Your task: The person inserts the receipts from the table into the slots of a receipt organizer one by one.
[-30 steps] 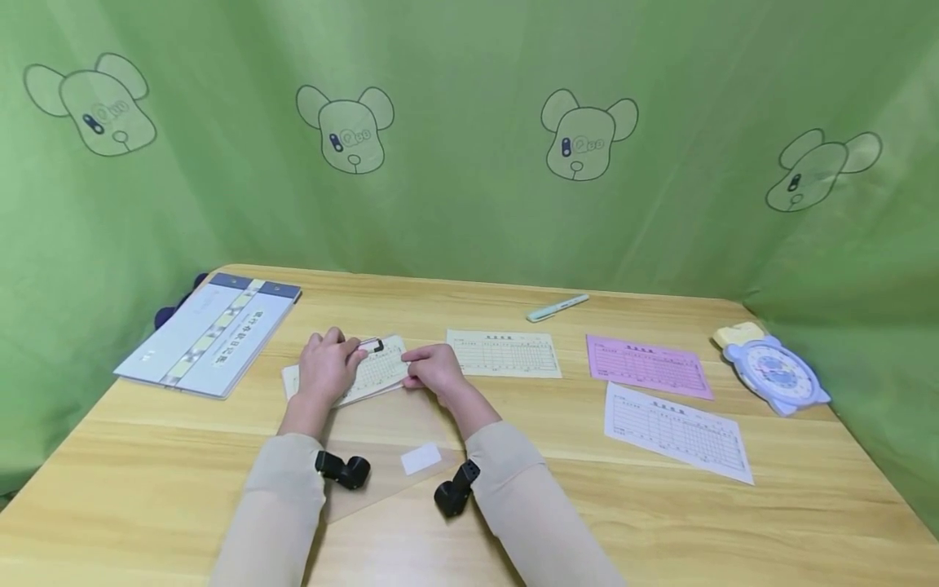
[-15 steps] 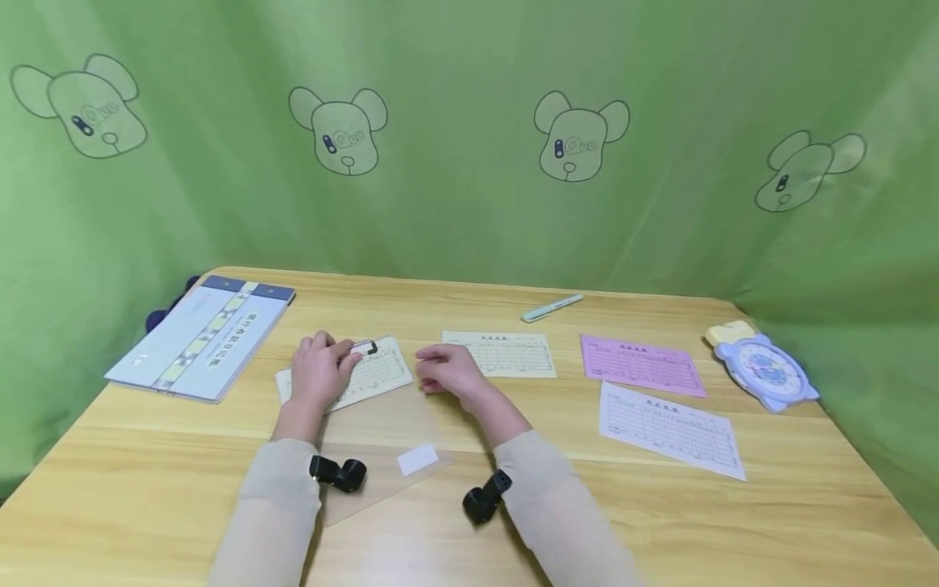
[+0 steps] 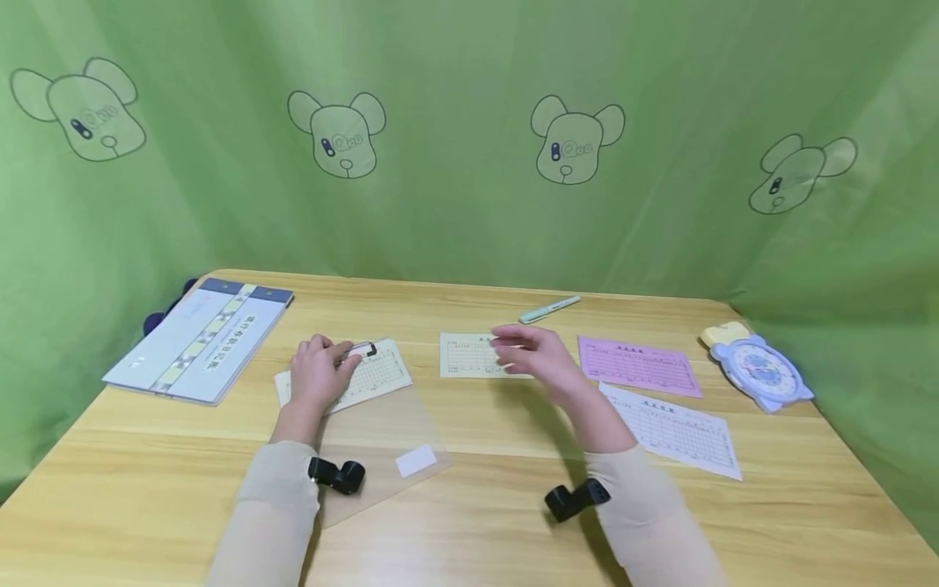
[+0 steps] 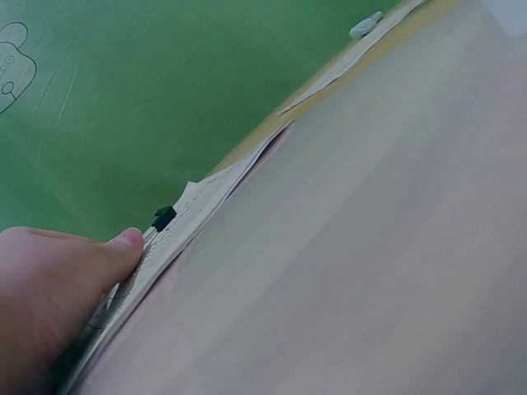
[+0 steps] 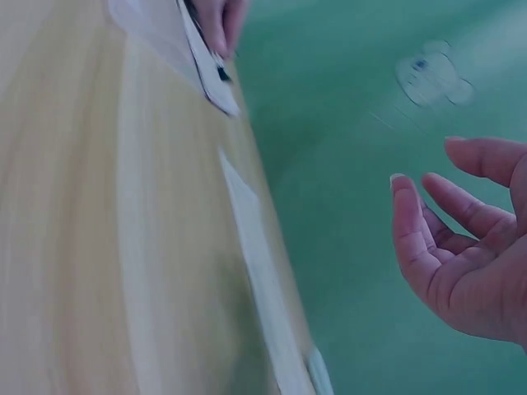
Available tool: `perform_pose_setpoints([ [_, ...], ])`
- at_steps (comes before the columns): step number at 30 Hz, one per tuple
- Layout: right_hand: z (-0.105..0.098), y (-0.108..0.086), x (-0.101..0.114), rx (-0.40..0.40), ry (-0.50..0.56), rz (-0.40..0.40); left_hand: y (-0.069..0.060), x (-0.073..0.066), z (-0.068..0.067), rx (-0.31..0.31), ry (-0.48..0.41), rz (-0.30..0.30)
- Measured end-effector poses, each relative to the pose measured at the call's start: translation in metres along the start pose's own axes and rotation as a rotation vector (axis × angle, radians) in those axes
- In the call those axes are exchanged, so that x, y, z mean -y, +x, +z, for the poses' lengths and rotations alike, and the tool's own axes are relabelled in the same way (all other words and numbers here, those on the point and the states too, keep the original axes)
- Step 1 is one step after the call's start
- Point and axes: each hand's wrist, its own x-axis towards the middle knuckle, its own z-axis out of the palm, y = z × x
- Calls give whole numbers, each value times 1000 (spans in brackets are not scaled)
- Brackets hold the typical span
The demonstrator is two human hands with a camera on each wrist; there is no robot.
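Head view: my L hand (image 3: pixel 315 373) pinches the clip (image 3: pixel 372 350) on the paper stack (image 3: pixel 381 375), w/ the stack's R end showing past my thumb. Clear sheet (image 3: pixel 370 432) lies just nearer me than that grip, white label (image 3: pixel 416 461) on it. Folder (image 3: pixel 205 338) is L of the grip, well apart. My R hand (image 3: pixel 541 360) is up over the table, nothing in it, fingers loosely bent; they hide part of the cream form (image 3: pixel 465 356). Pen (image 3: pixel 548 310) beyond it, pink form (image 3: pixel 638 364) to its R.

L wrist view: my thumb's at the clip, papers running on past it; other fingertips hidden, can't tell how they lie.

R wrist view: R hand's fingers spread a bit, touching no paper.
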Motion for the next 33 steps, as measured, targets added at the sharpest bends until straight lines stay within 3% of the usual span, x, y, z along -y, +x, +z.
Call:
perform_pose_setpoints([
  [6,-53,-24,-8,-52,-56,-51,1,-1,0,-5,-36,-12],
  [10,-108,-26,-48,-32,-17,-117,-1,-3,-1,-28,-56,-7],
  [13,-154,-25,-90,-74,-22,-145,-2,-3,0,-37,-59,-9],
  [15,-179,-30,-107,-133,-82,-132,-2,-3,0,-38,-56,-15],
  [21,-233,-71,-117,-187,-157,-90,0,1,2,-11,-43,-17],
  [26,-262,-99,-125,-240,-169,1,0,0,1,-19,-44,-12],
  [33,-257,-133,-102,-270,-227,117,-1,0,2,-19,-59,-17],
])
